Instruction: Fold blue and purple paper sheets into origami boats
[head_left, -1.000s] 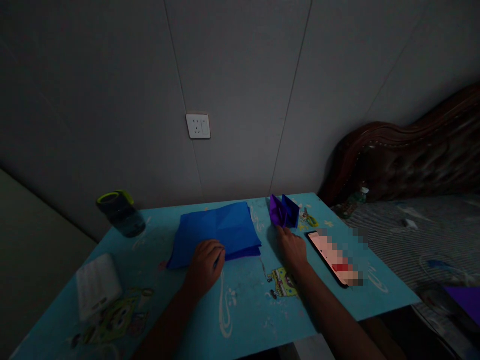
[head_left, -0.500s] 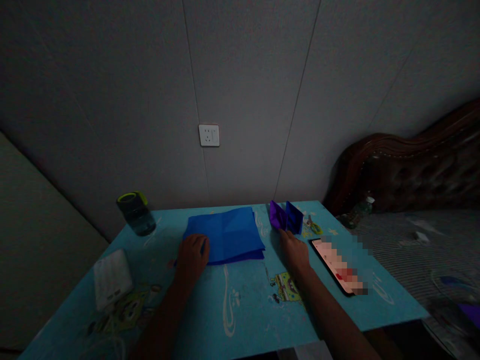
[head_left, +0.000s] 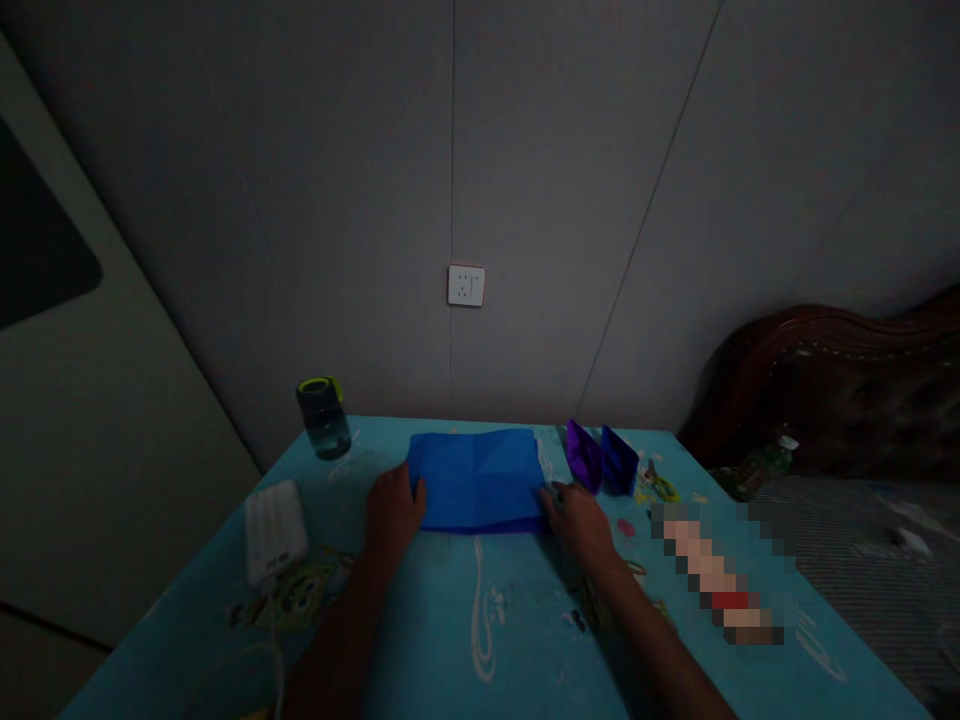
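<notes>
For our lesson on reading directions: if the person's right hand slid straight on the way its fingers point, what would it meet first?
The right hand points toward the blue paper stack; its fingertips already look to be at the stack's near right corner, though contact is unclear in the dim light.

On a light-blue table (head_left: 480, 640), the left hand (head_left: 391, 512) and right hand (head_left: 581, 520) flank a stack of blue paper (head_left: 478, 478), with bare tabletop open between the forearms. 2 folded paper pieces (head_left: 600, 462) stand just right of the stack, a phone (head_left: 712, 575) beyond them. A white box (head_left: 274, 516) and a water bottle (head_left: 322, 417) crowd the left side; the wall (head_left: 525, 200) closes the far edge.
</notes>
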